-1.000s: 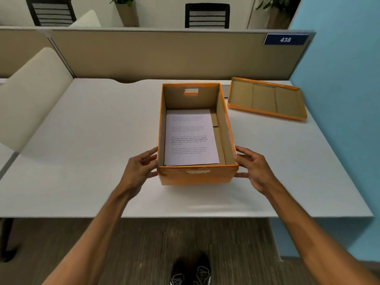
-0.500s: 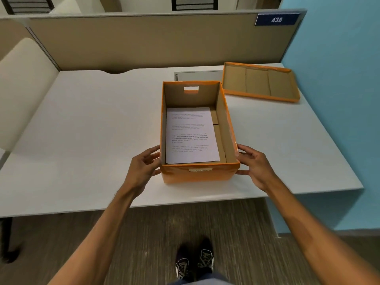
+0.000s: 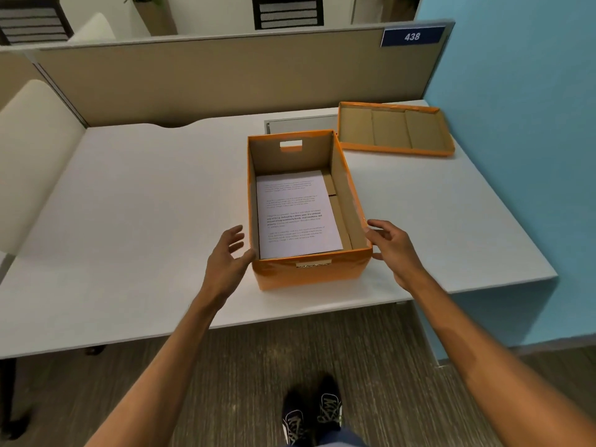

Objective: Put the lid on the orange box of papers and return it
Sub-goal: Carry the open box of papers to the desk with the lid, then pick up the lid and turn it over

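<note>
An open orange box (image 3: 309, 274) stands near the front edge of the white desk (image 3: 135, 221), with a stack of printed papers (image 3: 296, 214) lying flat inside. Its orange lid (image 3: 395, 129) lies upside down at the back right of the desk, brown inside facing up. My left hand (image 3: 227, 259) is beside the box's left front corner, fingers spread, thumb close to the wall. My right hand (image 3: 392, 246) hovers at the right front corner, fingers apart and just off the box. Neither hand holds anything.
A beige partition (image 3: 209, 79) runs along the back of the desk and a blue wall (image 3: 522, 156) bounds its right side. A cream chair back (image 3: 29, 156) stands at the left. A grey cable flap (image 3: 300, 124) sits behind the box. My shoes (image 3: 311, 414) show below.
Both hands have let go of the box's front corners and opened, drawing slightly away. The box stays where it was set on the desk.
</note>
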Available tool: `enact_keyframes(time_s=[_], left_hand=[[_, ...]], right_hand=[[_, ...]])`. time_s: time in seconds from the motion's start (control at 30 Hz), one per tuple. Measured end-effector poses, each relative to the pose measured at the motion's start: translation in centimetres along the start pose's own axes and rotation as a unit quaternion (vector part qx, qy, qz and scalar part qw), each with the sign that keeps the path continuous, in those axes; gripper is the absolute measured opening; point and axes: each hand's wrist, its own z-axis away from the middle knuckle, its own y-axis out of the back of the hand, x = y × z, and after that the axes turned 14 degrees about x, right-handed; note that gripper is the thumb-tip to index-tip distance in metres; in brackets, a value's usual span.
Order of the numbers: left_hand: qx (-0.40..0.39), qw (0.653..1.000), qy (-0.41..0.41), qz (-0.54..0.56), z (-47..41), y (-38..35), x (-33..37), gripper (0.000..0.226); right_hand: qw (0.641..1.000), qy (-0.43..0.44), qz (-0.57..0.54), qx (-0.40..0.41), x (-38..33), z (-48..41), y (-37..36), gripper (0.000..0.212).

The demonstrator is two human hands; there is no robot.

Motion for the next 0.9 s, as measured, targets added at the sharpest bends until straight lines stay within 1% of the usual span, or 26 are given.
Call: enact_keyframes(time_s=[0.13, 0.33, 0.43, 0.63, 0.8, 0.9], left_hand=[[0.034, 0.995, -0.083, -0.051, -0.4, -0.1, 1.4, 0.065], [0.011, 0.981, -0.190, -0.049, -1.0, -1.5, 5.9, 0.047], [-0.014, 0.976, -0.214, -0.032, -1.1, -2.9, 8.5, 0.043], [-0.051, 0.966, -0.254, -0.022, -2.0, -7.0, 12.8, 0.041], [-0.084, 0.959, -0.272, -0.004, -3.7, -12.1, 16.2, 0.043], [-0.086, 0.958, -0.272, -0.006, -5.5, -15.9, 18.2, 0.044]], right_hand=[[0.999, 0.032, 0.026, 0.030, -1.0, 0.2, 0.4, 0.041], [0.994, 0.081, 0.033, 0.065, -2.7, -0.2, 1.7, 0.030], [0.992, 0.095, 0.029, 0.081, -3.4, -0.9, 2.6, 0.026], [0.986, 0.119, 0.030, 0.109, -4.7, -3.5, 4.8, 0.023], [0.980, 0.142, 0.045, 0.129, -5.4, -7.7, 7.1, 0.022], [0.977, 0.154, 0.059, 0.134, -5.6, -11.3, 8.5, 0.021]])
